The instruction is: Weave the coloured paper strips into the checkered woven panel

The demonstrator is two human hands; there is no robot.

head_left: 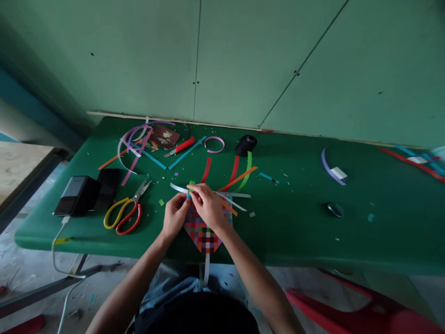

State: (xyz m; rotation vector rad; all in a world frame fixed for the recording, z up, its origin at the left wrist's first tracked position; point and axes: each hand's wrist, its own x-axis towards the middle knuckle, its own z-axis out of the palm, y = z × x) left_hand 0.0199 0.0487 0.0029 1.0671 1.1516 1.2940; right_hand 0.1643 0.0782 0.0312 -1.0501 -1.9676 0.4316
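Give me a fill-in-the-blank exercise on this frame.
The scissors have a yellow and a ____ handle.
The woven piece is over a ____ table.
The black object lies to the ____ of the knife.
Of the left hand and right hand, the ____ is nearer the scissors.
Missing: red; green; right; left.
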